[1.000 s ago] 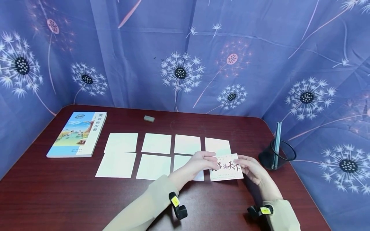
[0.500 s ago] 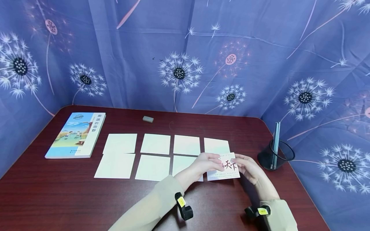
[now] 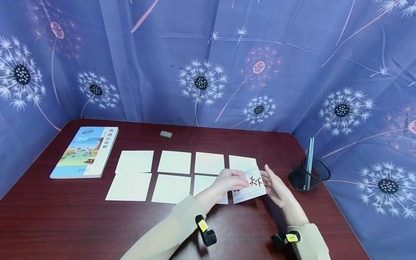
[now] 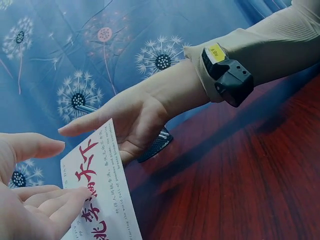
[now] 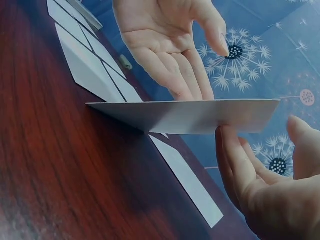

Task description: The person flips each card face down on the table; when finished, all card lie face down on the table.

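A white card (image 3: 255, 182) with red Chinese characters is tilted up between both hands at the right end of the laid-out cards. My left hand (image 3: 227, 182) touches its printed face with straight fingertips; in the left wrist view the left thumb (image 4: 42, 146) stands off the card. From behind, the fingers of my right hand (image 3: 276, 188) support the card near its right side, the thumb raised and apart. The right wrist view shows the card's plain back (image 5: 200, 116) with the right fingertips (image 5: 227, 137) against it.
White blank-faced cards (image 3: 171, 189) lie in two rows on the dark red table (image 3: 81, 224). A book (image 3: 84, 151) lies at the left, an eraser (image 3: 166, 134) at the back. A black mesh pen holder (image 3: 297, 179) with pencils (image 3: 309, 162) stands at the right.
The right thumb has come off the card's front and lifted away, leaving the fingers behind it. The card has shifted slightly left and turned, its right side tipping up.
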`<state>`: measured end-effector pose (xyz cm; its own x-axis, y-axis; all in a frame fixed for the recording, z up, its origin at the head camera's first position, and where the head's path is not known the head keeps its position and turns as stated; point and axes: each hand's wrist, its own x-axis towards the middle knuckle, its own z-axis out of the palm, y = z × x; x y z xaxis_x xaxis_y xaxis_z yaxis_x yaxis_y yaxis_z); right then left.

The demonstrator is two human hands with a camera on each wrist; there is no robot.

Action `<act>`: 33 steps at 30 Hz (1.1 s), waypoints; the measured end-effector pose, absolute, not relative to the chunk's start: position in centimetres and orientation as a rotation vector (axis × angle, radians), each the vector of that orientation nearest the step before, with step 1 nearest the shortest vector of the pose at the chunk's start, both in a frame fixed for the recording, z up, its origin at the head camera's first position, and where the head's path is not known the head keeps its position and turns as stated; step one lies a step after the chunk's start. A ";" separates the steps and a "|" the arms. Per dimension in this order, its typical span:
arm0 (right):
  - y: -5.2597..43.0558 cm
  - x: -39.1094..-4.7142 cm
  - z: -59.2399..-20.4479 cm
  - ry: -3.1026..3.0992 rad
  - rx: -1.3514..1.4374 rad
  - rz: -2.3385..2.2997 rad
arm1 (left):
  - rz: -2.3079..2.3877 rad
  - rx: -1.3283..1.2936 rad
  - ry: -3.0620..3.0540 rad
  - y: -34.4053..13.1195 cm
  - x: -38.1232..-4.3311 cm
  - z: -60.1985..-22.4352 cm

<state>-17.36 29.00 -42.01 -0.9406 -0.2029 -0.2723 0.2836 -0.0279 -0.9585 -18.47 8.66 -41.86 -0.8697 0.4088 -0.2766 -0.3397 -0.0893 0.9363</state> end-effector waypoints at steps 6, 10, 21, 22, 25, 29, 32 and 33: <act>29.0 -17.5 -42.2 1.949 0.021 -1.981 | 2.023 0.061 1.687 8.6 -18.4 -41.5; 28.6 -17.6 -41.9 1.872 -0.031 -2.059 | 2.038 0.065 1.698 8.4 -18.5 -41.4; 27.8 -17.6 -41.2 1.581 -0.096 -2.239 | 2.104 0.077 1.644 8.2 -18.7 -41.6; 27.7 -17.6 -41.2 1.593 -0.081 -2.235 | 2.106 0.081 1.637 8.1 -18.7 -41.6; 27.6 -17.7 -41.3 1.631 -0.030 -2.222 | 2.108 0.085 1.629 8.0 -18.8 -41.9; 27.5 -17.8 -41.4 1.686 -0.002 -2.190 | 2.090 0.082 1.651 7.9 -18.8 -42.2; 27.6 -17.7 -41.4 1.720 -0.011 -2.171 | 2.070 0.086 1.683 7.8 -18.9 -42.4; 27.7 -17.6 -41.5 1.726 -0.020 -2.165 | 2.064 0.089 1.695 7.8 -18.9 -42.5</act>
